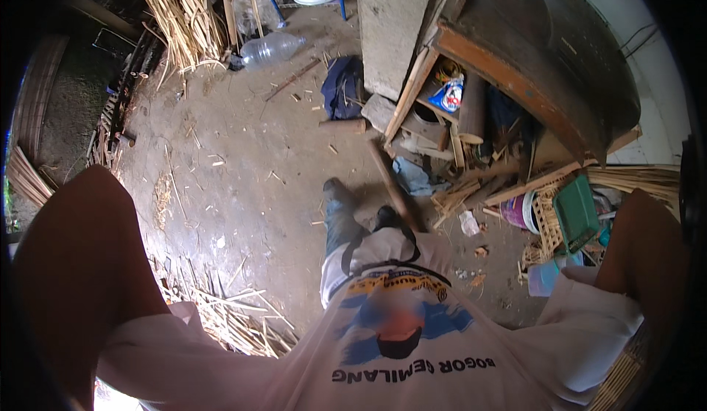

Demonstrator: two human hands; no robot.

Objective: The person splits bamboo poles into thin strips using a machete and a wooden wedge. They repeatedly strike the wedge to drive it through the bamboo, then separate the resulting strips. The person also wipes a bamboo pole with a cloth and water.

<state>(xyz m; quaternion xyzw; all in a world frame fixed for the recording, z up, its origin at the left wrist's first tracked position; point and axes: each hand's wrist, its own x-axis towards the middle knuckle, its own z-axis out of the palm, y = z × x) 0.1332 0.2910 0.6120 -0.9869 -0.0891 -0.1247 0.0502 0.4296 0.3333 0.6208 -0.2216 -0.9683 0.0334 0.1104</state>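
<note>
Neither of my hands shows. My left arm (pixel 85 264) is bent up at the left edge, and its hand is out of the picture. On the right, my right arm (pixel 642 253) is raised in the same way, its hand hidden too. A white printed shirt (pixel 294 381) covers my body, with a dark strap (pixel 398 265) around the waist. Below it are my legs in blue jeans (pixel 342 223), standing on the concrete floor (pixel 243 153). What the hands hold or touch, if anything, cannot be seen.
Bundled bamboo strips (pixel 180 13) stand at the far left beside a clear plastic bottle (pixel 272 48). Loose strips (pixel 232 315) litter the lower left. A concrete pillar (pixel 394 35) and dark wooden cabinet (pixel 545 65) rise at right, above a green basket (pixel 577 212) and a wooden pole (pixel 394 179).
</note>
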